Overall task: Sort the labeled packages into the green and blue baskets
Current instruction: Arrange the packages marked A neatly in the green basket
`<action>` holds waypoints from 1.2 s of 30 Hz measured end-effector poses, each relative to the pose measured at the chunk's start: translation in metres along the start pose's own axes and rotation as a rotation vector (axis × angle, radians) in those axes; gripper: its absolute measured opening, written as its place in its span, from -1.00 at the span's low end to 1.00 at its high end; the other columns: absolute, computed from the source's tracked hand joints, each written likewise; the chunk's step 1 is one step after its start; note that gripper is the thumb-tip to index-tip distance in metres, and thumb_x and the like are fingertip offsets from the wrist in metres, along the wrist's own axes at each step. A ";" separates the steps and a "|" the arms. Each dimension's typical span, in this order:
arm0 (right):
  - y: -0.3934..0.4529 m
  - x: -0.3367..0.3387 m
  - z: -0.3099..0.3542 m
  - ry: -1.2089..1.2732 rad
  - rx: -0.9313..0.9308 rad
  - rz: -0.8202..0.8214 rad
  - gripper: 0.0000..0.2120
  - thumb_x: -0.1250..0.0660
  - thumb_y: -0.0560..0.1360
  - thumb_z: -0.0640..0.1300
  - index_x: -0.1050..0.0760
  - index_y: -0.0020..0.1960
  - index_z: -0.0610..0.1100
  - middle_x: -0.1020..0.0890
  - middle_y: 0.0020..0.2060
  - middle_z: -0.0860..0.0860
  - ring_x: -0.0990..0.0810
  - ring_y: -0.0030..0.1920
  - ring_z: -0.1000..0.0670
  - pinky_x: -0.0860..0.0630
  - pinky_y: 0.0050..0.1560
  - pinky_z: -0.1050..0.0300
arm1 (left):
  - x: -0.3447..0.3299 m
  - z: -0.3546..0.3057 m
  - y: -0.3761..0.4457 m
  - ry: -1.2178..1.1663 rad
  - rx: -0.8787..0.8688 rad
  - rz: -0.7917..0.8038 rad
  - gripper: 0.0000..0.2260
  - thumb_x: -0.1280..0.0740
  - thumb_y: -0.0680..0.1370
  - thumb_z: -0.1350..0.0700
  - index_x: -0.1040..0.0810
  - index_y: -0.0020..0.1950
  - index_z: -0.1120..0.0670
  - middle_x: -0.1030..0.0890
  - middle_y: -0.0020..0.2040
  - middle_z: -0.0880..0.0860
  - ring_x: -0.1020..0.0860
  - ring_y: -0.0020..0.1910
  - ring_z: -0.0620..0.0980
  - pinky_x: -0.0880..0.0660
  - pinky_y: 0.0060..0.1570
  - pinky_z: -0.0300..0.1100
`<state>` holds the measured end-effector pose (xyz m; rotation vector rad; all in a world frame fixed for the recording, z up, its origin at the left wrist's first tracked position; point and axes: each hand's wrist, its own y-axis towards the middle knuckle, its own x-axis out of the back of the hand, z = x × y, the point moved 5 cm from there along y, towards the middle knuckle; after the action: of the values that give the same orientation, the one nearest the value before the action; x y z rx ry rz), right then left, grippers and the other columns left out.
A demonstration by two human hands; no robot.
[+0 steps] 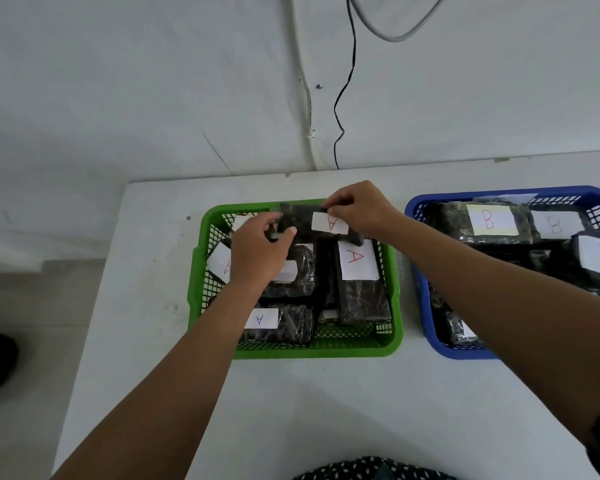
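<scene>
A dark package with a white "A" label [312, 221] is held over the far end of the green basket [394, 327]. My left hand [257, 252] grips its left end and my right hand [361, 211] pinches its top right edge. Inside the green basket lie several dark packages labelled "A" [359, 271]. The blue basket [426, 323] stands to the right and holds several dark packages labelled "B" [492, 221].
Both baskets rest on a white table [326, 410] pushed against a white wall. A black cable [343, 98] and a white conduit hang down the wall behind the green basket. The table's left edge drops to the floor.
</scene>
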<state>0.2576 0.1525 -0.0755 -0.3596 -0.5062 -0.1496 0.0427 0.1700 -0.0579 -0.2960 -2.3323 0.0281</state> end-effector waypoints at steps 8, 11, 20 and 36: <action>-0.003 -0.028 0.013 -0.194 0.140 -0.048 -0.80 -0.38 0.54 -0.17 -0.70 0.12 -0.06 -0.74 -0.04 -0.02 -0.67 -0.11 0.00 -0.57 -0.11 0.19 | -0.008 0.001 -0.013 0.092 -0.169 0.059 -0.77 -0.29 0.63 0.02 -0.68 0.12 0.08 -0.69 0.04 0.01 -0.61 0.03 -0.04 -0.54 0.10 -0.06; -0.028 -0.016 0.011 -0.295 0.223 -0.147 -0.78 -0.37 0.55 -0.15 -0.66 0.17 -0.06 -0.71 0.05 -0.01 -0.64 -0.05 -0.02 -0.52 -0.04 0.17 | -0.011 -0.002 -0.019 0.119 -0.218 0.057 -0.75 -0.28 0.64 0.00 -0.67 0.14 0.09 -0.67 0.06 0.03 -0.58 0.08 -0.01 -0.52 0.10 -0.04; -0.153 -0.024 -0.037 -0.782 0.488 0.126 -0.19 -0.47 0.38 0.31 -0.41 0.50 -0.06 -0.46 0.46 -0.10 -0.41 0.44 -0.15 -0.27 0.43 -0.11 | -0.021 -0.007 -0.058 0.325 -0.512 0.084 -0.54 -0.31 0.53 -0.29 -0.61 0.27 -0.02 -0.62 0.23 -0.08 -0.48 0.33 -0.05 -0.18 0.49 0.18; -0.174 -0.040 -0.025 -0.649 0.538 -0.089 -0.49 -0.31 0.62 -0.13 -0.34 0.55 -0.09 -0.41 0.50 -0.09 -0.32 0.53 -0.18 -0.48 0.35 -0.24 | -0.015 -0.019 -0.052 0.313 -0.591 0.261 -0.49 -0.32 0.54 -0.13 -0.45 0.47 -0.04 -0.60 0.30 -0.05 -0.52 0.28 -0.05 -0.41 0.37 -0.01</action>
<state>0.1944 -0.0160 -0.0637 0.1580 -1.1726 0.0269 0.0563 0.1147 -0.0494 -0.8319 -1.9308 -0.5480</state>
